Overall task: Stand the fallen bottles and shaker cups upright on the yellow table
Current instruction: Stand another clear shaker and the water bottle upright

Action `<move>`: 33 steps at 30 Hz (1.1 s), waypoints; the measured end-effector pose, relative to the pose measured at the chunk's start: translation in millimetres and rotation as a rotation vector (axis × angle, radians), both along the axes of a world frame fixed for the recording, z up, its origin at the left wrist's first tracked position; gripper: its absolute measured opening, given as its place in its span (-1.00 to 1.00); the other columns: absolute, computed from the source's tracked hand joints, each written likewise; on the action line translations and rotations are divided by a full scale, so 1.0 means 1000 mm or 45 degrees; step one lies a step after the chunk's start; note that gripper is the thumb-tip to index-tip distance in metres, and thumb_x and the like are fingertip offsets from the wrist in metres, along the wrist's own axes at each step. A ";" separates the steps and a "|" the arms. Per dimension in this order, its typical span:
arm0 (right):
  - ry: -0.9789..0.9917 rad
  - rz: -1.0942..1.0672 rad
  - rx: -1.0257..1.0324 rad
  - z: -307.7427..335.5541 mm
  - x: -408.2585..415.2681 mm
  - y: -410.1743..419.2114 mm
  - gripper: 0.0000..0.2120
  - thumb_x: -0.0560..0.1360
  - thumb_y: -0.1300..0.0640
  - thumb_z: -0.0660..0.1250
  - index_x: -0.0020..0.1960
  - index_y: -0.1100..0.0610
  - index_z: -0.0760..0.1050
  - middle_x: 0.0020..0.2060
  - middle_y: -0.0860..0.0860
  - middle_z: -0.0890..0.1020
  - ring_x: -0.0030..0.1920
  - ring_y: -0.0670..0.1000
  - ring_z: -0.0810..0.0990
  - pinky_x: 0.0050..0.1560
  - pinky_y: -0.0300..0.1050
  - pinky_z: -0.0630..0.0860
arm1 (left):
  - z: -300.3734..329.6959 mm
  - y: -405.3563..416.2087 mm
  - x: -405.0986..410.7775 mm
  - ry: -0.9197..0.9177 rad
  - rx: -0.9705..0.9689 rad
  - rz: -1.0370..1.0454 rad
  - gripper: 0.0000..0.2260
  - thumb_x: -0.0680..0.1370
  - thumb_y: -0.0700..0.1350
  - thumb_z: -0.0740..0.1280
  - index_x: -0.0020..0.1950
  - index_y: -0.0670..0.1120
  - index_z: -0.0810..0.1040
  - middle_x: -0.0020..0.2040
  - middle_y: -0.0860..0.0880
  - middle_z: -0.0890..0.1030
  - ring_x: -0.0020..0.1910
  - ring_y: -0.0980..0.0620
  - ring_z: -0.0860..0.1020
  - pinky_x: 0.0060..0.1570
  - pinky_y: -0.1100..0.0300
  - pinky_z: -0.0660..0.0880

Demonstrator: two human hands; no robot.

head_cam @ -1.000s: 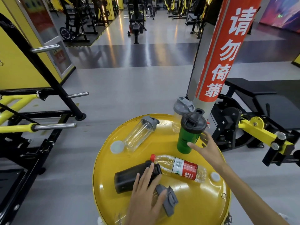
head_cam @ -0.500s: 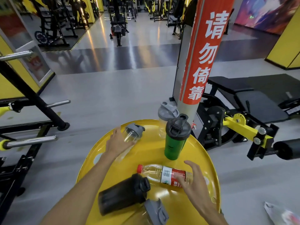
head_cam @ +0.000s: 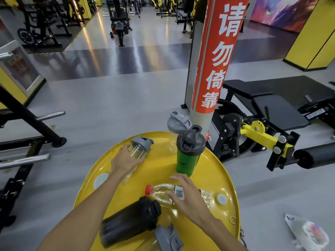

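Note:
On the round yellow table (head_cam: 213,169), my left hand (head_cam: 125,161) grips a clear shaker cup with a grey lid (head_cam: 140,148) that lies tilted at the far left. My right hand (head_cam: 186,198) rests over a water bottle with a red cap (head_cam: 159,193) lying on its side; whether the fingers have closed on it is unclear. A black shaker cup (head_cam: 130,221) lies on its side near me. Another clear cup with a grey lid (head_cam: 169,237) lies at the near edge, partly hidden. A green shaker cup (head_cam: 188,156) and a clear shaker (head_cam: 176,129) stand upright at the far side.
A pillar with a red banner (head_cam: 215,66) rises just behind the table. A black and yellow gym bench (head_cam: 268,113) stands to the right, barbell racks (head_cam: 27,127) to the left. A crumpled wrapper (head_cam: 308,232) lies on the floor at the right. Two white discs (head_cam: 221,199) sit on the table.
My left hand left the black shaker, reached to the far left and closed on the clear shaker cup. My right hand dropped from the green shaker onto the water bottle.

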State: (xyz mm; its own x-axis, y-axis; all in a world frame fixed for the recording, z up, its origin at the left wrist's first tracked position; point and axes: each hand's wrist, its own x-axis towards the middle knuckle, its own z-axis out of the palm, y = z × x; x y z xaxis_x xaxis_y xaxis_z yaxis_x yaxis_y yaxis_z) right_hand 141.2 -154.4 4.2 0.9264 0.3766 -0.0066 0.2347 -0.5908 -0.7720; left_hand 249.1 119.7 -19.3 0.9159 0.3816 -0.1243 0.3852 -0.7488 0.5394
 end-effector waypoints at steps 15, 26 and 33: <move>-0.060 0.032 -0.029 0.010 0.011 0.004 -0.56 0.57 -0.21 0.25 0.41 -0.13 0.33 0.36 -0.27 0.34 0.34 -0.26 0.33 0.22 -0.48 0.24 | 0.036 -0.029 0.019 -0.624 -0.715 0.079 -0.21 0.23 -0.11 0.70 0.29 -0.05 0.29 0.20 -0.04 0.48 0.15 0.02 0.50 -0.09 0.39 0.47; -0.082 0.020 -0.006 0.008 0.016 0.009 -0.60 0.59 -0.15 0.27 0.39 -0.10 0.35 0.32 -0.25 0.38 0.31 -0.27 0.34 0.18 -0.54 0.24 | 0.025 -0.085 0.025 -1.058 -0.910 0.362 -0.10 0.19 -0.13 0.71 0.32 -0.12 0.20 0.28 -0.08 0.37 0.22 0.02 0.44 0.15 0.30 0.48; -0.103 0.016 -0.011 0.001 0.020 0.010 -0.62 0.60 -0.13 0.27 0.38 -0.09 0.37 0.32 -0.23 0.39 0.31 -0.24 0.37 0.20 -0.43 0.31 | 0.003 -0.095 0.023 -0.964 -0.912 0.185 -0.14 0.36 -0.08 0.62 0.44 -0.10 0.10 0.39 -0.11 0.25 0.38 -0.03 0.33 0.37 -0.05 0.39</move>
State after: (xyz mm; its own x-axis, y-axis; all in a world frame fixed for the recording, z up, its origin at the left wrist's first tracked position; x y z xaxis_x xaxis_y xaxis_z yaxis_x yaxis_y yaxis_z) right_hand 161.7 -144.4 5.4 0.9191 0.3887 0.0646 0.3036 -0.5941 -0.7449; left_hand 272.6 24.3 -16.4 0.8001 0.5575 0.2215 -0.1770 -0.1335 0.9751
